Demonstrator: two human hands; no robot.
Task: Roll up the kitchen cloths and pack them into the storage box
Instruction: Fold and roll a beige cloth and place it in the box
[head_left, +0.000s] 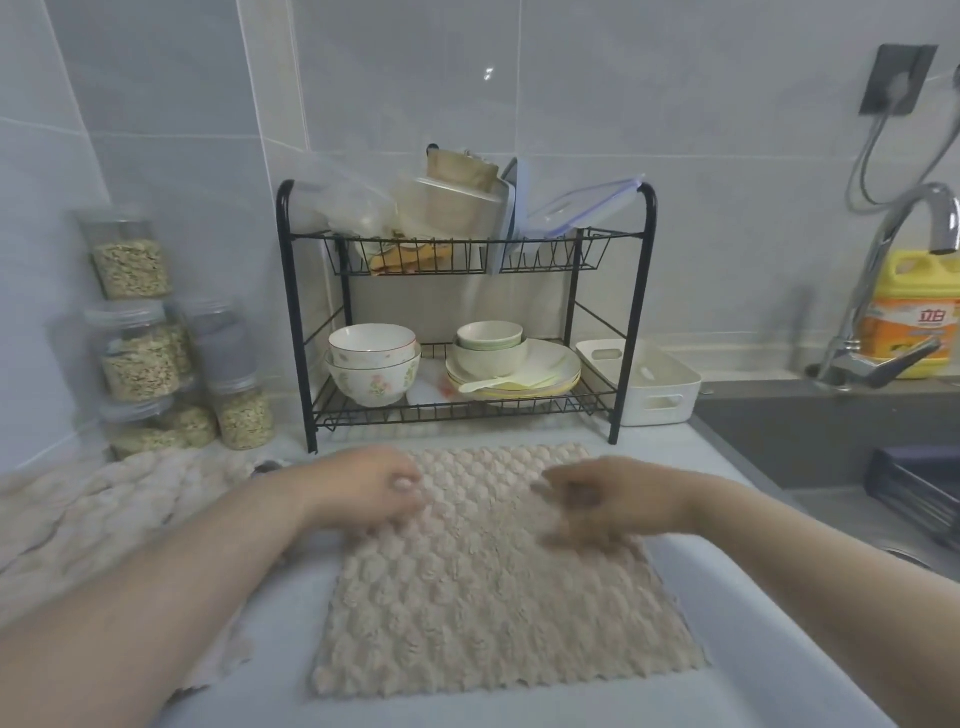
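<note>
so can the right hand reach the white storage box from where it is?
Probably yes. The right hand is over the far half of the cloth; the storage box stands just beyond, open side up. Bare counter lies between; only the rack leg crowds the box's edge.

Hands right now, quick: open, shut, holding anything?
Left hand: fingers curled at the far end of the cloth; whether it grips cannot be told.
Right hand: motion-blurred over the cloth; cannot be told.
</note>
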